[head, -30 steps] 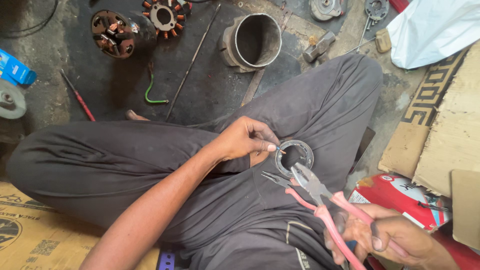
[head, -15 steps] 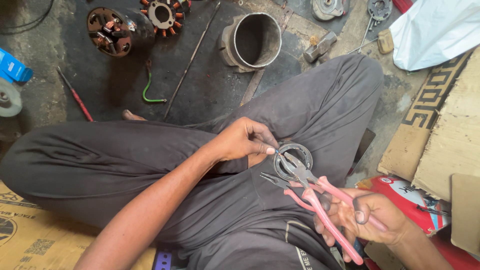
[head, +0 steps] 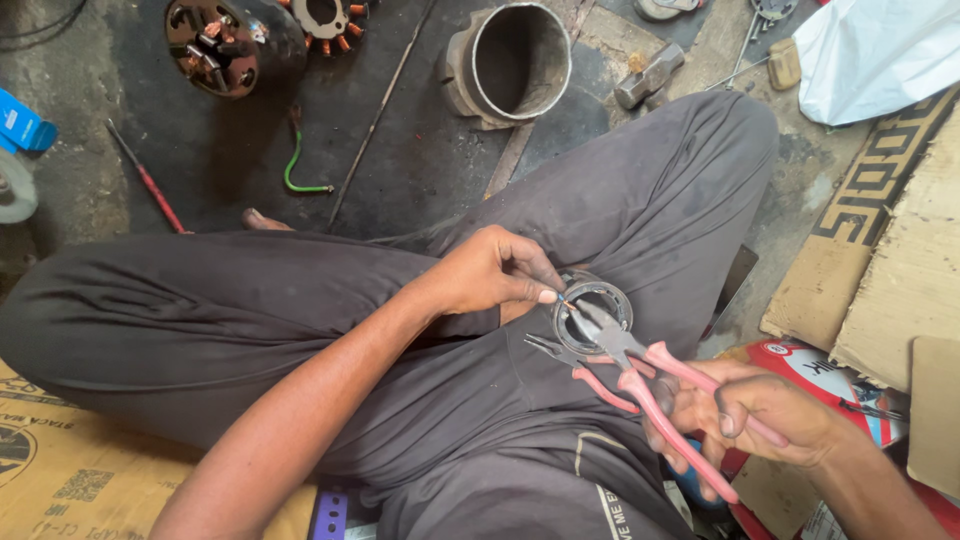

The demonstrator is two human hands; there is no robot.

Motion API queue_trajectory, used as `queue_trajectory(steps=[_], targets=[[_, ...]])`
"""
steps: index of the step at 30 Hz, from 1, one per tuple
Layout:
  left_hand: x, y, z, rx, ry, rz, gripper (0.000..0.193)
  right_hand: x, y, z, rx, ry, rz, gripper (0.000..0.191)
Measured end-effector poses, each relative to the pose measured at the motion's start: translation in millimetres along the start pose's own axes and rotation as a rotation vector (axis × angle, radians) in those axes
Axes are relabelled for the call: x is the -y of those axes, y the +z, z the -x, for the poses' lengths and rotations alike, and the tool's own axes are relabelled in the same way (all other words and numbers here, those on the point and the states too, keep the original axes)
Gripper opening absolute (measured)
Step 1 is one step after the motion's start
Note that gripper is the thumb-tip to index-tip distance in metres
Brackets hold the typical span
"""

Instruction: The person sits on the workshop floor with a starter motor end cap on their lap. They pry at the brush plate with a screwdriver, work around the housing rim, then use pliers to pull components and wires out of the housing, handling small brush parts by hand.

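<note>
The right hand [head: 760,420] is clamped on pink-handled pliers [head: 640,385] whose nose reaches into a metal ring [head: 592,310] resting on the lap. The left hand [head: 490,275] pinches the ring's rim just beside that nose. If the pliers slip, they could nip those fingertips or knock the ring to the floor [head: 230,170].

A round metal ring [head: 593,308] with a dark hollow centre rested on the lap, against the dark grey trousers, tilted slightly up. Pink-handled pliers [head: 640,385] lay slanted across it, their grey nose reaching into the ring's opening, with a second smaller pink-handled tool [head: 580,370] just beside them.
</note>
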State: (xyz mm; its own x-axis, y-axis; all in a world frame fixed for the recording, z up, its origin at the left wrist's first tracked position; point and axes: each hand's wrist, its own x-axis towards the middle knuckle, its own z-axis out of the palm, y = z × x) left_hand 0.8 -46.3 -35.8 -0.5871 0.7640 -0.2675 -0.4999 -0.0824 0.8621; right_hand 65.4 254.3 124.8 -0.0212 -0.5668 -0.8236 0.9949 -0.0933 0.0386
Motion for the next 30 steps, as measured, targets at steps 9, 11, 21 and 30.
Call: queue_trajectory(steps=[9, 11, 21, 30], targets=[[-1, -1, 0, 0.004, 0.029, -0.036, 0.022, -1, -7, 4, -0.112, 0.016, 0.362, 0.081], [1, -1, 0, 0.001, 0.042, -0.044, 0.022, -3, -13, 5, -0.194, 0.032, 0.4, 0.069], [1, 0, 1, -0.015, 0.041, -0.087, 0.023, -7, -16, 6, -0.382, 0.032, 0.774, 0.059], [-4, 0, 2, -0.018, 0.055, -0.094, 0.021, -22, -20, 10, -0.457, -0.019, 0.819, 0.048]])
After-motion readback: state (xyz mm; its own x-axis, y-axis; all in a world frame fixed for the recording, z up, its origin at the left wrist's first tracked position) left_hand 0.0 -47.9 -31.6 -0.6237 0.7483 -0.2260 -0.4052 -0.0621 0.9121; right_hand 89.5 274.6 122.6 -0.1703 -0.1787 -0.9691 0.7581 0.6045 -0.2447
